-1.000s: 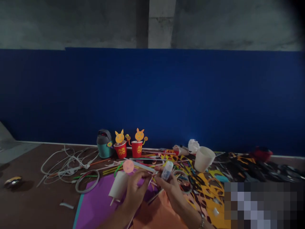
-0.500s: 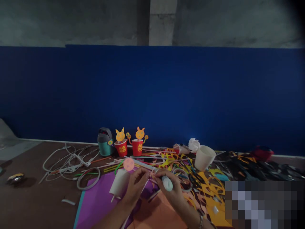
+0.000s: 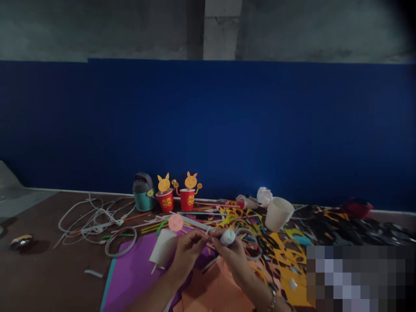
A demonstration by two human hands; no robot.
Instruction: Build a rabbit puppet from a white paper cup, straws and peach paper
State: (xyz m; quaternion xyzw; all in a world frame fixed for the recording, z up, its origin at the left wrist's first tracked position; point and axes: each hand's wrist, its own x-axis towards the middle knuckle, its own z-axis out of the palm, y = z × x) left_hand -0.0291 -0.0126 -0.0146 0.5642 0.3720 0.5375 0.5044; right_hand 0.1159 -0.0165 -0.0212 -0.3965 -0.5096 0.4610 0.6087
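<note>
Above the orange paper [image 3: 214, 288], my left hand [image 3: 190, 250] is closed in a pinch, its fingertips meeting those of my right hand. Whatever small piece lies between them is too small to make out. Against its palm my right hand [image 3: 232, 253] grips a pale tube, like a glue stick [image 3: 228, 236], its round end pointing up. Just left of my left hand, a white paper cup [image 3: 163, 248] lies tilted on purple paper [image 3: 134, 271], with a thin stick poking from its lower end. At the cup's far end is a pink paper disc [image 3: 176, 222] with a drawn face.
Two red cups [image 3: 187, 200] with orange cat faces stand at the back beside a teal jar [image 3: 144, 197]. White cables [image 3: 97, 216] and a tape roll [image 3: 121, 242] lie left. Rightward are a white cup [image 3: 279, 214], crumpled paper [image 3: 264, 196] and yellow paper scraps [image 3: 292, 255].
The pale tube in my right hand has swung upward, its round end now higher. Both hands' fingertips have come closer together. The cups and papers have stayed in place.
</note>
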